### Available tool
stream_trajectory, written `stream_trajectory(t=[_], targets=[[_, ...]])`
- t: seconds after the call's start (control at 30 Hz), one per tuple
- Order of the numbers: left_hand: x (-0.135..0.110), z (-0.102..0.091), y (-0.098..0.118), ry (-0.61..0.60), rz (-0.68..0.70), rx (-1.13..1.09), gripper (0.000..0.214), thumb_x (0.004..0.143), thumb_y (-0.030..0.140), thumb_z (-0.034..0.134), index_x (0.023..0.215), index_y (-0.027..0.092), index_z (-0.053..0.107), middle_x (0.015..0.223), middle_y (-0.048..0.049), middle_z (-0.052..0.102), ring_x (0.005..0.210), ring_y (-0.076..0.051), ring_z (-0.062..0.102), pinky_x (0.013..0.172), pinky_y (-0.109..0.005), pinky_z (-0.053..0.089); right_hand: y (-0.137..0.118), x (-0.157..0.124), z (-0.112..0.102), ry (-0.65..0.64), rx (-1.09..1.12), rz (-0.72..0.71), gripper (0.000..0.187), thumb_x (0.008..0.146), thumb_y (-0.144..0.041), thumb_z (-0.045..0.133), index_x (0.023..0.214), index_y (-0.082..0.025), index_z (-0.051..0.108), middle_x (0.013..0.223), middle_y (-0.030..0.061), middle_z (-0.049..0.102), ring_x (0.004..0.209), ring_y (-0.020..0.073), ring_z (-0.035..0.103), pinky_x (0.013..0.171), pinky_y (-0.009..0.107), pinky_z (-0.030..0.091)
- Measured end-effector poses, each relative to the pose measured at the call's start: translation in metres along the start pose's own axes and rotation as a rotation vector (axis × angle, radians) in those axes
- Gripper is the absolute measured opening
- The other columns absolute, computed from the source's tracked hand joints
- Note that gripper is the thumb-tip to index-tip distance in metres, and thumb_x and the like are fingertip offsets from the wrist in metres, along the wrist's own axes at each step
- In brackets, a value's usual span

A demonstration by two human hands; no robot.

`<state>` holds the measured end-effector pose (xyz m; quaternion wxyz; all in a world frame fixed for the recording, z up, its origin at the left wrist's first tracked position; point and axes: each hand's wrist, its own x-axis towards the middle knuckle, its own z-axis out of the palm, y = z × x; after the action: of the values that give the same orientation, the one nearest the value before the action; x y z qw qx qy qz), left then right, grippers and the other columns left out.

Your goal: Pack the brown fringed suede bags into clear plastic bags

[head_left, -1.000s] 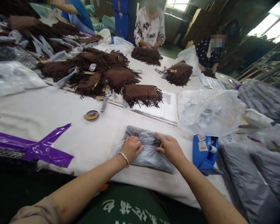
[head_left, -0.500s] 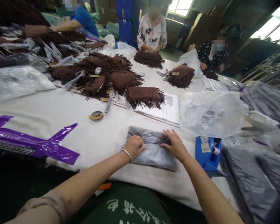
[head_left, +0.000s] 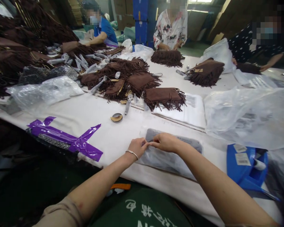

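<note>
A flat clear plastic bag [head_left: 172, 162] with something dark grey inside lies on the white-covered table in front of me. My left hand [head_left: 137, 148] is closed at the bag's left edge, a thin bangle at its wrist. Right beside it, my right hand [head_left: 165, 142] reaches over the bag with thumb and fingers pinched together. The fingertips of both hands meet at the bag's upper left part, apparently on its plastic. The exact bit of film between them is too small to make out.
Brown fringed pouches [head_left: 164, 96] lie beyond, several heaped at the left. A blue tape dispenser [head_left: 241, 164] and a large clear plastic bag [head_left: 246, 116] are at the right. Purple tape [head_left: 63, 135] marks the table's front edge. A small round dish [head_left: 116, 118] sits mid-table. Three people work opposite.
My right hand has moved left from the bag's right side to my left hand, and its spread fingers have closed into a pinch. The view has swung left.
</note>
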<state>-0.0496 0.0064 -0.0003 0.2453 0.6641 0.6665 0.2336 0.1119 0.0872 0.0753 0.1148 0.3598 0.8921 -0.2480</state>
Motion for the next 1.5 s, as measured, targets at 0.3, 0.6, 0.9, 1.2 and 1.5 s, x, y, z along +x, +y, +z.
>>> stream_trajectory(t=[0.3, 0.6, 0.9, 1.2, 1.5], targets=[[-0.005, 0.010, -0.001, 0.061, 0.106, 0.293, 0.021, 0.087, 0.036, 0.053, 0.078, 0.018, 0.060, 0.074, -0.0040, 0.063, 0.077, -0.021, 0.058, 0.074, -0.035, 0.036, 0.006, 0.042, -0.002, -0.159, -0.244, 0.282, 0.049, 0.060, -0.048, 0.076, 0.093, -0.012, 0.070, 0.099, 0.0197, 0.067, 0.092, 0.0339, 0.062, 0.074, 0.038, 0.047], [-0.008, 0.016, -0.009, 0.187, 0.158, 0.252, 0.027, 0.093, 0.035, 0.043, 0.077, 0.018, 0.056, 0.073, -0.0029, 0.061, 0.075, -0.019, 0.055, 0.075, -0.034, 0.036, 0.010, 0.008, -0.021, -0.220, -0.112, 0.005, 0.029, 0.087, -0.042, 0.046, 0.087, -0.023, 0.069, 0.084, 0.0024, 0.070, 0.077, 0.0163, 0.063, 0.066, 0.023, 0.043], [-0.004, 0.020, -0.013, 0.196, 0.186, 0.288, 0.028, 0.092, 0.035, 0.045, 0.075, 0.017, 0.056, 0.070, -0.0038, 0.061, 0.072, -0.019, 0.056, 0.072, -0.034, 0.036, -0.020, 0.073, 0.001, -0.236, -0.225, 0.298, 0.039, 0.050, -0.023, 0.083, 0.087, -0.016, 0.070, 0.096, 0.0143, 0.069, 0.089, 0.0316, 0.064, 0.074, 0.041, 0.049], [-0.004, 0.006, 0.001, 0.124, 0.105, 0.356, 0.017, 0.089, 0.031, 0.049, 0.086, 0.017, 0.058, 0.081, -0.0057, 0.064, 0.083, -0.023, 0.058, 0.078, -0.039, 0.041, 0.010, 0.000, 0.009, 0.207, -0.307, 0.260, 0.037, 0.093, -0.034, 0.043, 0.127, -0.019, 0.050, 0.130, 0.0136, 0.052, 0.124, 0.0276, 0.042, 0.101, 0.046, 0.031], [0.025, 0.029, 0.034, 0.026, 0.384, 0.447, 0.047, 0.095, 0.033, 0.033, 0.141, 0.028, 0.027, 0.149, -0.0011, 0.028, 0.138, -0.021, 0.020, 0.113, -0.048, 0.017, 0.072, -0.047, 0.065, 0.624, -0.037, 0.172, 0.046, 0.097, -0.038, 0.032, 0.141, -0.026, 0.029, 0.146, 0.0028, 0.033, 0.137, 0.0208, 0.019, 0.112, 0.047, 0.012]])
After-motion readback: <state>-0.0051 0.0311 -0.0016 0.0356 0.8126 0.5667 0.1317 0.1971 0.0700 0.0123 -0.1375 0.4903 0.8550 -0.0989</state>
